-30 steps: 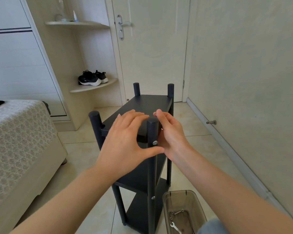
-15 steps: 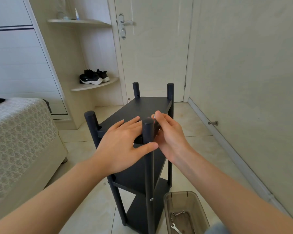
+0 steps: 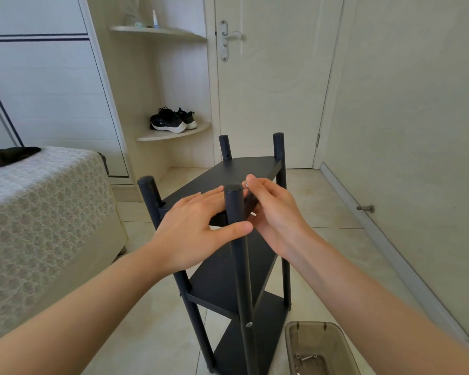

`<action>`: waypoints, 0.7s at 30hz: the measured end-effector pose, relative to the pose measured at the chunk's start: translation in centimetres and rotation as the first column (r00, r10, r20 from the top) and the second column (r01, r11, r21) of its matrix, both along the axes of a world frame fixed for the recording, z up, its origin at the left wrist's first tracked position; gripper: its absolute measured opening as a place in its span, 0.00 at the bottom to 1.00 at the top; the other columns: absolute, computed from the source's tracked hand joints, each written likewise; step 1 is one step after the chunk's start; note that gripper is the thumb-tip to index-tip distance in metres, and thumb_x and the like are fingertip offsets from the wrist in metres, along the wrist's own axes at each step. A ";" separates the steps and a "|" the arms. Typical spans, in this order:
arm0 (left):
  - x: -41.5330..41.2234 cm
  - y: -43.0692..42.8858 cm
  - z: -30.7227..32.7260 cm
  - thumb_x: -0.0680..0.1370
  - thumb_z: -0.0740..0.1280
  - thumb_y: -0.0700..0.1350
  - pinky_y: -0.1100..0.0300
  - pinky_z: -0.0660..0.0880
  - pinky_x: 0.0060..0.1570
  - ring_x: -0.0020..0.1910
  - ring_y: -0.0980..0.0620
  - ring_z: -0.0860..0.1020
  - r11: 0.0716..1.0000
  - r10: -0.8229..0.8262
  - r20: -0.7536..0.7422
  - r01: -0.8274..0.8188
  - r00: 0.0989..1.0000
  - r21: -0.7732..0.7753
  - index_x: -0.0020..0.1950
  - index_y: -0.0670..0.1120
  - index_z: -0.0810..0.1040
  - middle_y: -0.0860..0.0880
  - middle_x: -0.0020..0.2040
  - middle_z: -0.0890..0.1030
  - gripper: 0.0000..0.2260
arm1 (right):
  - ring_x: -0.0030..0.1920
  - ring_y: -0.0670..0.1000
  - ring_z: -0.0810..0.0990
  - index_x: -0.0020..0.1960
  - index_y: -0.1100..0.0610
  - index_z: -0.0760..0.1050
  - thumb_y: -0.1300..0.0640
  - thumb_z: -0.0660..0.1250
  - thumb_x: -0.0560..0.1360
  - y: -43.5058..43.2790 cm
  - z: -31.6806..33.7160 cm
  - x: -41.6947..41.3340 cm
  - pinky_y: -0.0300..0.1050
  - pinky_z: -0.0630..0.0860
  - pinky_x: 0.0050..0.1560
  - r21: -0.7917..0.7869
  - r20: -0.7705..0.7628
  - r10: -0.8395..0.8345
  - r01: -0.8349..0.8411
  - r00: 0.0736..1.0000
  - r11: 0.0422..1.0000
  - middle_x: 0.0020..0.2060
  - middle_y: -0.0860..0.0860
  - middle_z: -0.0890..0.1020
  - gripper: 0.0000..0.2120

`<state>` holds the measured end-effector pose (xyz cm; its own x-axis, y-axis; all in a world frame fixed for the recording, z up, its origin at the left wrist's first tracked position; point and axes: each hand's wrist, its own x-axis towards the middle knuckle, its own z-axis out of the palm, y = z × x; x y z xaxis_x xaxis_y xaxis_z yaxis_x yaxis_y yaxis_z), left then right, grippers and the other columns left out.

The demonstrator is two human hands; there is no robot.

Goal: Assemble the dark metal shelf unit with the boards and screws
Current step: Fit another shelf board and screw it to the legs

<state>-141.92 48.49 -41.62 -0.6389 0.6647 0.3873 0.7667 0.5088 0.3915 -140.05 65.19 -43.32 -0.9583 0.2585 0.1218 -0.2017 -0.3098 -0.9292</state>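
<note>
Dark metal shelf unit (image 3: 236, 280): stiff, prob. light, tippy; best braced at post (image 3: 234, 204) between hands. L hand (image 3: 192, 231) flat on top board (image 3: 244, 167), R hand (image 3: 276, 215) pinching screw (image 3: 246, 184).

My right grip (image 3: 274, 215) hides most of the silver piece (image 3: 246, 184) it pinches, too small to identify; below the grip, the plastic bin (image 3: 322, 339) runs off the bottom edge.

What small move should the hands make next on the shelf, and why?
Probably the right hand should bring the screw it pinches to the near post at the level of the top board and start turning it in. The left hand lies flat on that board, thumb against the post, steadying both. The hole itself is not visible.
</note>
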 end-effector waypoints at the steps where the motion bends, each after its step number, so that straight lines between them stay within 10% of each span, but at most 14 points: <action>1: -0.5 -0.6 0.0 0.77 0.62 0.66 0.59 0.62 0.67 0.61 0.72 0.65 1.000 0.007 0.019 -0.007 1.000 0.019 0.70 0.65 0.72 0.79 0.57 0.67 0.22 | 0.46 0.52 0.82 0.47 0.58 0.81 0.52 0.67 0.78 -0.4 0.2 -0.6 0.42 0.79 0.42 0.003 0.006 0.012 -0.013 1.000 1.000 0.41 0.52 0.83 0.09; 6: -2.9 -3.4 0.1 0.78 0.64 0.64 0.77 0.58 0.54 0.55 0.72 0.67 0.994 0.059 0.106 -0.069 0.993 0.088 0.67 0.62 0.76 0.65 0.59 0.79 0.18 | 0.51 0.57 0.82 0.47 0.58 0.81 0.52 0.67 0.79 -3.0 1.3 -3.7 0.46 0.80 0.45 0.034 0.067 0.079 -0.081 0.995 0.996 0.51 0.61 0.82 0.10; 12: -4.7 -6.2 0.0 0.78 0.63 0.65 0.75 0.61 0.49 0.57 0.65 0.72 0.974 0.165 0.211 -0.193 0.964 0.119 0.69 0.68 0.71 0.66 0.60 0.78 0.19 | 0.37 0.48 0.82 0.42 0.56 0.82 0.51 0.68 0.78 -6.1 2.3 -7.3 0.41 0.79 0.38 0.108 0.120 0.148 -0.161 0.982 0.981 0.34 0.50 0.82 0.11; 21: -6.8 -11.6 -1.3 0.77 0.64 0.65 0.52 0.69 0.67 0.66 0.57 0.74 0.904 0.251 0.406 -0.363 0.879 0.226 0.69 0.69 0.71 0.64 0.62 0.79 0.20 | 0.29 0.45 0.81 0.46 0.59 0.79 0.52 0.67 0.79 -12.2 2.7 -11.7 0.40 0.77 0.30 0.094 0.220 0.288 -0.314 0.932 0.945 0.28 0.48 0.81 0.10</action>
